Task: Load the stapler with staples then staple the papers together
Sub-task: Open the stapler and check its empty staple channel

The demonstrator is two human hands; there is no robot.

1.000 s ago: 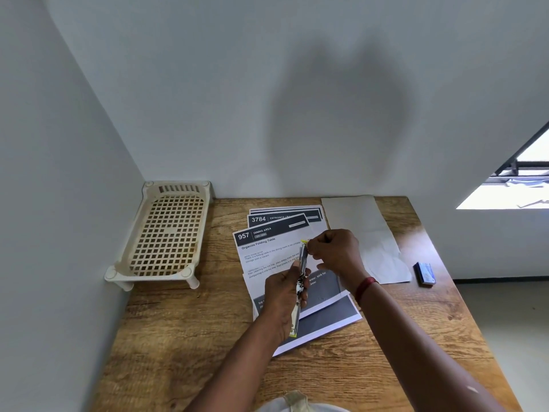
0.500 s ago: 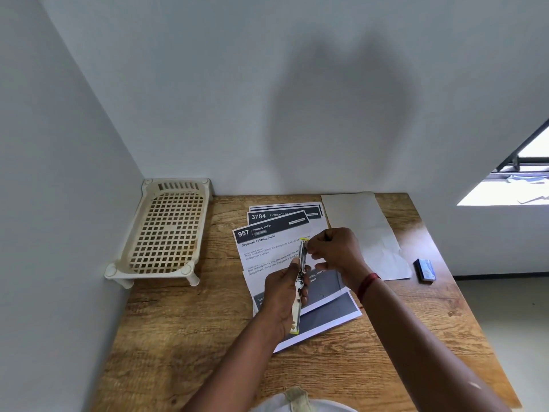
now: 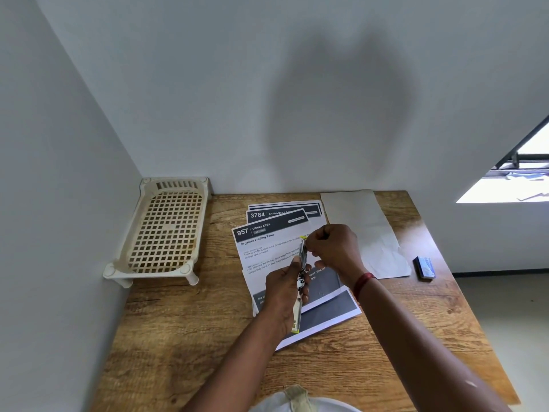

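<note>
My left hand (image 3: 283,295) grips a slim metal stapler (image 3: 300,281) with yellow-green tips, held above the papers and swung open lengthwise. My right hand (image 3: 332,248) has its fingers curled at the stapler's far end, pinching there; whether it holds staples is hidden. Below lie several printed papers (image 3: 267,248) fanned on the wooden table (image 3: 190,337), the top one headed "957 Dining Area". A small blue staple box (image 3: 424,267) sits on the table at the right.
A cream plastic lattice rack (image 3: 163,230) stands in the back left corner against the walls. A blank white sheet (image 3: 368,230) lies right of the printed papers. The table's right edge drops to the floor.
Both hands and the stapler stay in almost the same place; the right hand's fingers shift slightly at the stapler's far end.
</note>
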